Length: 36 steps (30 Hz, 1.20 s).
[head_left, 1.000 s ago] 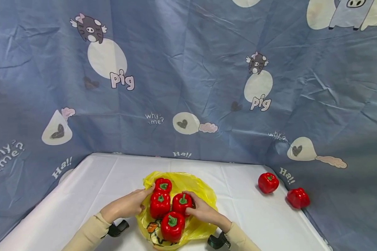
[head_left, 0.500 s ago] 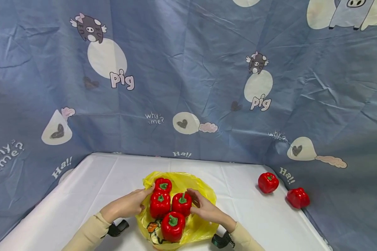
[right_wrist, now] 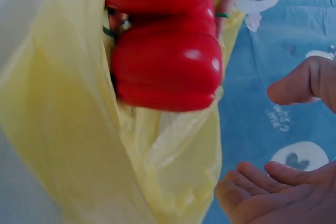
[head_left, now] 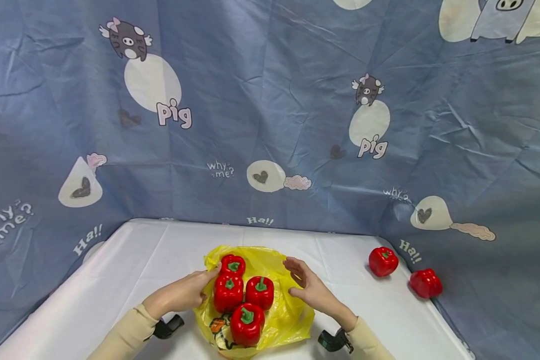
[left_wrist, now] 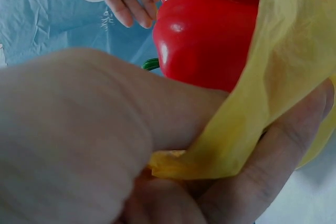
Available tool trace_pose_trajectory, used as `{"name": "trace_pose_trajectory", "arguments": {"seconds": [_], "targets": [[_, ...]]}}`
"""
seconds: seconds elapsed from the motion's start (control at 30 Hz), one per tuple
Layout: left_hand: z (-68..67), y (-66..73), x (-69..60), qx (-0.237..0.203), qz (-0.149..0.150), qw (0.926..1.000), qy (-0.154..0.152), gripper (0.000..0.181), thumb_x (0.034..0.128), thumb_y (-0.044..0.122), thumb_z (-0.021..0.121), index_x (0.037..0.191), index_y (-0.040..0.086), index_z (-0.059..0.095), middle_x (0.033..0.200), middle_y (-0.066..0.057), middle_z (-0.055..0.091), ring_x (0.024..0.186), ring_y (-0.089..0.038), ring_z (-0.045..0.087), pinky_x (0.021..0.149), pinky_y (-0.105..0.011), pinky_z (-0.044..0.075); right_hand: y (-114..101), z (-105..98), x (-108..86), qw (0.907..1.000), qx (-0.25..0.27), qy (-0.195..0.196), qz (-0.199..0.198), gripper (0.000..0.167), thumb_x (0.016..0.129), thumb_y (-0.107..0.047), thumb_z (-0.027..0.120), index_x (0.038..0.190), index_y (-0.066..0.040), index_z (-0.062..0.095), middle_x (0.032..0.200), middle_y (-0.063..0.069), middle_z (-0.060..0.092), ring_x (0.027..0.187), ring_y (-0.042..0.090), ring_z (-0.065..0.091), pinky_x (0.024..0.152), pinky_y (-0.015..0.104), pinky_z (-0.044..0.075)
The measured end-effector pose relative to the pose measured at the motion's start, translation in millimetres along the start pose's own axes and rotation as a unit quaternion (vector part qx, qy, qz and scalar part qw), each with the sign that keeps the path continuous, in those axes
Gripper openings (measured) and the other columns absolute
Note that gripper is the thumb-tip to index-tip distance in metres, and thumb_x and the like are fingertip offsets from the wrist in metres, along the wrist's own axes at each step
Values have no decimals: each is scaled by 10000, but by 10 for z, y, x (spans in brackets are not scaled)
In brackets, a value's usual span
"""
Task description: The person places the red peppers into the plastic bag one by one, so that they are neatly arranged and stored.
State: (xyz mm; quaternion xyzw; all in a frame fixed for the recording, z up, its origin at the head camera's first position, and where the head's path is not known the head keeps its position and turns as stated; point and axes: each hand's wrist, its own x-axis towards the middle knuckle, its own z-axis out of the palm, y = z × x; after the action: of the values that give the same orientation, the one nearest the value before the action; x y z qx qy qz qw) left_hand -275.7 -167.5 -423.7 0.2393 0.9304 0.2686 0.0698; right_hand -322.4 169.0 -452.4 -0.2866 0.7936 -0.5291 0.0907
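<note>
White tabletop [head_left: 162, 260], lower frame. Yellow bag [head_left: 290, 325] spread lower centre. Left hand [head_left: 190, 291] pinches its left edge; right hand [head_left: 311, 287], thumb and fingers apart, holds nothing, right of centre. Four red peppers [head_left: 247, 327] in bag, stems facing head camera; long axes hard to judge.

Curtained workspace, room type unclear: blue pig-print cloth [head_left: 270, 100] walling white table [head_left: 382, 310]

Red peppers [right_wrist: 167, 69] in a yellow bag [right_wrist: 94, 129] — right grip [right_wrist: 291, 195] apart.

Glare dots the red peppers [right_wrist: 163, 69]; wrist views look dim and soft.
</note>
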Motion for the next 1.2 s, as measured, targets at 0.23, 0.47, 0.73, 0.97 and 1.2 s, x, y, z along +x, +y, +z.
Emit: {"name": "trace_pose_trajectory", "arguments": {"seconds": [0.23,0.47,0.73,0.97,1.2], "targets": [[3,8,-3,-11,-80,10000,12,716,745,-180,543,1435,-97,368,1395,-281,480,933,-225,484,675,-315,401,-19,-152,-59,9990,-146,353,240,734,826,17,635,1471,-75,295,1519,175,347,1406,346,331,1128,506,252],[7,9,-4,20,-104,9999,32,712,742,-179,541,1430,-94,379,1389,-281,487,938,-229,482,677,-327,391,-12,-308,-133,9976,-160,649,205,759,826,-5,691,1471,-78,298,1515,167,359,1411,353,324,1132,502,256],[7,3,0,-14,-90,10000,-19,715,745,-180,539,1435,-91,373,1402,-274,479,935,-224,492,681,-327,394,27,-550,-246,9938,-79,1055,347,791,805,-73,746,1464,-73,309,1504,149,381,1416,338,326,1121,443,284],[2,18,8,0,-177,9998,12,712,745,-181,549,1430,-88,384,1407,-262,482,973,-224,504,691,-338,397,85,-755,-331,9903,-42,1356,310,805,802,-77,745,1467,-53,293,1507,173,368,1416,357,316,1107,431,285],[18,5,13,-120,-66,9999,-59,741,727,-207,548,1437,-99,361,1429,-260,459,1040,-213,519,704,-313,419,195,-978,-465,9861,-269,1603,353,807,812,-90,734,1469,-14,271,1514,207,344,1422,384,285,1098,416,261]]}}
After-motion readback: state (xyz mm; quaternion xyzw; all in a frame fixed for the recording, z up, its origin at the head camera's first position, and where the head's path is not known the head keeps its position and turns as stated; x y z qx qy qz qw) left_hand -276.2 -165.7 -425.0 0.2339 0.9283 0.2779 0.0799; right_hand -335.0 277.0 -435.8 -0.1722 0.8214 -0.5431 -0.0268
